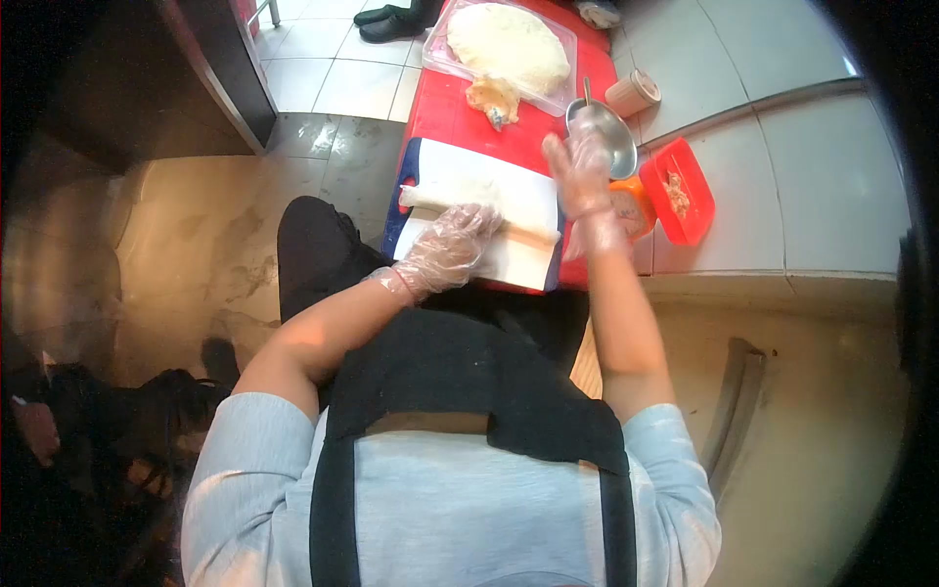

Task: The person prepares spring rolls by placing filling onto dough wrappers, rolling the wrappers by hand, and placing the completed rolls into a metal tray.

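My left hand [450,249], in a clear plastic glove, rests on a long strip of pale dough [455,199] that lies across a white cutting board [523,176] with blue edges. Its fingers are bent over the dough, and what is under them is hidden. My right hand [584,181], gloved too and somewhat blurred, is raised at the board's right edge beside a metal bowl [616,137]. Its fingers are apart, with nothing visible held in them.
On the red table [440,108] a plastic container [562,34] holds a large dough mass, with a crumpled piece [494,100] beside it. To the right are a white cup [634,93], an orange container [634,207] and a red tub [696,201] against the tiled wall.
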Available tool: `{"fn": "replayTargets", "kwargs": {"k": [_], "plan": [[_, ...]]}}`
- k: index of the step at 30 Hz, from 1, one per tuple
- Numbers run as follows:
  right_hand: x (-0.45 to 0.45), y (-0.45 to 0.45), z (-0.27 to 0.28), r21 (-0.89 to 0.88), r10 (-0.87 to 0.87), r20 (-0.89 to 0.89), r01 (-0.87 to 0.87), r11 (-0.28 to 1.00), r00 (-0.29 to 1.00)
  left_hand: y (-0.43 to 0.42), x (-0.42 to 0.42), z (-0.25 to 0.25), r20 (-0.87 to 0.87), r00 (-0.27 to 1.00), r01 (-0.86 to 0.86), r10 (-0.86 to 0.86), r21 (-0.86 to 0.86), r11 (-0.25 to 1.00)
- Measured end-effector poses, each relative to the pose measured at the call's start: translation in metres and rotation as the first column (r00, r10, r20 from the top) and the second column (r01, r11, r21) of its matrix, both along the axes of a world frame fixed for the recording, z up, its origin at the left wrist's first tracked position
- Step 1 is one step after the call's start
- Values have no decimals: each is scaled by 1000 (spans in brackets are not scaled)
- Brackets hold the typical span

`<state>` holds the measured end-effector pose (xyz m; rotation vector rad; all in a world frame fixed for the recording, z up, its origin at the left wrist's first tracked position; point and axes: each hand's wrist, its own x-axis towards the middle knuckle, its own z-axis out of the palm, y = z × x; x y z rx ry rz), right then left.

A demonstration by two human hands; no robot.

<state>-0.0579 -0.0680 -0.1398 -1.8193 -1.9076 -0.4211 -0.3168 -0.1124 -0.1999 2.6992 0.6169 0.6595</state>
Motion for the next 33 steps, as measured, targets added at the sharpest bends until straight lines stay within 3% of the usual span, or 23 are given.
{"fn": "replayTargets", "kwargs": {"k": [1, 4, 7, 10, 13, 15, 17, 19, 22, 23, 24, 25, 26, 27, 28, 29, 30, 32, 33], "plan": [[18, 22, -8, 45, -114, 73, 111, 993, 991, 0, 0, -1, -6, 1000, 9, -9, -3, 1000], [54, 65, -35, -245, -282, -110, 249, 937, 953, 2, 1, -12, -26, 999, 20, -20, -5, 1000], [80, 89, -50, -539, -479, -217, 304, 785, 851, 3, -2, -3, -31, 999, 36, -37, -27, 999], [86, 101, 21, -700, -399, -325, 65, 711, 857, 3, -2, -2, -63, 998, 14, -13, 10, 1000], [133, 117, 52, -435, -151, 2, 137, 890, 988, 1, 1, -11, -98, 995, 1, 11, 121, 993], [154, 117, 89, -424, -130, -26, 107, 899, 991, 3, 1, -14, -84, 996, 6, 4, 124, 992], [102, 71, 143, -303, -209, -505, 55, 951, 837, 4, -1, -11, -28, 999, 23, -23, 22, 999], [43, 39, 163, -139, -204, -670, 150, 979, 714, 3, -2, -11, 13, 1000, 25, -25, 27, 999], [7, 17, 128, -163, -90, -813, -76, 984, 576, 5, -1, -10, 0, 999, 41, -41, -13, 999], [-17, 10, 113, -280, -182, -830, -112, 953, 527, 5, -2, -9, -17, 998, 52, -53, -32, 998], [-44, 7, 96, -388, -275, -832, -153, 909, 481, 3, -5, -9, -13, 1000, 26, -25, 58, 998], [-59, 4, 66, -482, -326, -793, -201, 853, 515, 2, -6, -9, -6, 1000, 19, -19, 82, 996], [-55, 8, 25, -478, -192, -775, -360, 801, 602, 2, -5, -10, 0, 1000, 15, -15, 108, 994], [-65, 7, -1, -434, -154, -848, -497, 752, 508, 2, -4, -10, 7, 1000, 9, -10, 134, 991], [-80, 1, -27, -434, -289, -890, -464, 772, 352, 4, -5, -2, -33, 998, 51, -51, -10, 999], [-62, 0, -46, -485, -100, -757, -453, 748, 645, 4, -4, -2, -6, 999, 48, -47, 6, 999], [-43, -1, -67, -501, 100, -521, -399, 768, 848, 4, -4, -3, 21, 999, 44, -44, 23, 999], [-22, -17, -57, -608, -133, -597, -338, 718, 791, 5, -4, -5, 59, 998, 28, -32, 63, 998], [-8, -27, -51, -617, -352, -727, -338, 711, 589, 4, -4, -8, 71, 997, 21, -27, 84, 996]]}}
